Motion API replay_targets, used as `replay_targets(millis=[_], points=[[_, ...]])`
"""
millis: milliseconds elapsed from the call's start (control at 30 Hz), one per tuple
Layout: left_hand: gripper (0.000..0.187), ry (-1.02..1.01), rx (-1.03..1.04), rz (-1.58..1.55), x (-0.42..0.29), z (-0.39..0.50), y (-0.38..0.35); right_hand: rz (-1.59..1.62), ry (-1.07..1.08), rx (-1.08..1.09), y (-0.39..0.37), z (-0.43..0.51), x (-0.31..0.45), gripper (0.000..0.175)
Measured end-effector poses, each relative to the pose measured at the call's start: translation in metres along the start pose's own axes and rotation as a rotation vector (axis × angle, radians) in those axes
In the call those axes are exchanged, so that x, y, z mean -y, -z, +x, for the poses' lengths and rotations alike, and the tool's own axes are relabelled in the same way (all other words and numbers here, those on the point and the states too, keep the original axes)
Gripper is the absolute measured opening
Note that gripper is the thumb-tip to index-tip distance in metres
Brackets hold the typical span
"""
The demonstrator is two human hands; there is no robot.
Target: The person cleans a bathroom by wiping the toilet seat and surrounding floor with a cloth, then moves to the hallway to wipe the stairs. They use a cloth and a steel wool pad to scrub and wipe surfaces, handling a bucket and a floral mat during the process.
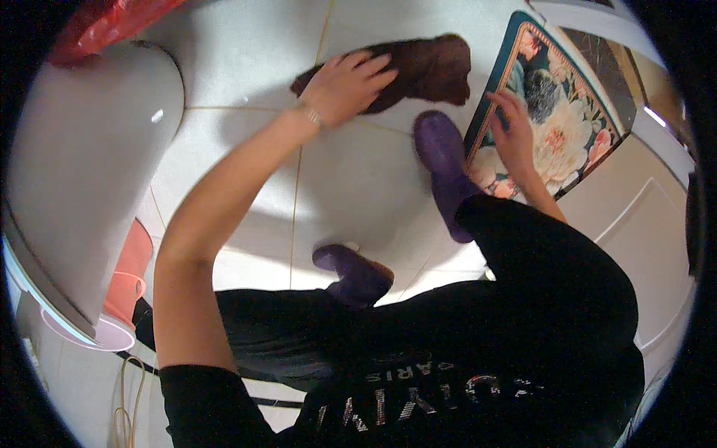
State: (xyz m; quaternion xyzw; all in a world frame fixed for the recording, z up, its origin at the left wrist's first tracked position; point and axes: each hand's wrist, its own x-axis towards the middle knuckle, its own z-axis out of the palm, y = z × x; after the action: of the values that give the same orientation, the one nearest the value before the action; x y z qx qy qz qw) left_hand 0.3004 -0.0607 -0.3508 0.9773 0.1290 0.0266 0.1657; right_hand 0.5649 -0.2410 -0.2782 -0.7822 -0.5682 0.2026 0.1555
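Observation:
My left hand lies palm down on a crumpled dark brown cloth, its fingers spread over the fabric. That cloth is on the pale tiled floor. To the right, my right hand is over a floral mat with a dark green border; its fingers are loosely bent and nothing shows in them. Whether it touches the mat is unclear. One purple shoe stands between the cloth and the mat, with its toe near the cloth. My other purple shoe is farther back.
A large grey rounded object fills the left side, with red plastic above it. Below are a coral-pink item and a pale pink rim. A yellowish cord lies lower left. A beige panel borders the right.

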Motion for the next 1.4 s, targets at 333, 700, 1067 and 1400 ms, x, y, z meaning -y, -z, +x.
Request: replay_targets(millis=[333, 700, 1067, 1400], points=[[0.054, 0.081, 0.150, 0.056, -0.015, 0.042, -0.024, 0.045, 0.004, -0.039, 0.003, -0.030, -0.014, 0.034], [0.059, 0.106, 0.024, -0.151, -0.034, 0.034, 0.011, -0.190, -0.296, -0.150, 0.028, 0.011, -0.116, 0.068], [0.053, 0.075, -0.257, -0.048, -0.003, 0.067, -0.035, 0.376, -0.365, -0.414, 0.058, -0.093, 0.005, 0.049], [0.043, 0.037, -0.412, -0.185, -0.002, 0.290, -0.039, 0.551, -0.657, -0.366, 0.087, -0.156, 0.006, 0.052]])
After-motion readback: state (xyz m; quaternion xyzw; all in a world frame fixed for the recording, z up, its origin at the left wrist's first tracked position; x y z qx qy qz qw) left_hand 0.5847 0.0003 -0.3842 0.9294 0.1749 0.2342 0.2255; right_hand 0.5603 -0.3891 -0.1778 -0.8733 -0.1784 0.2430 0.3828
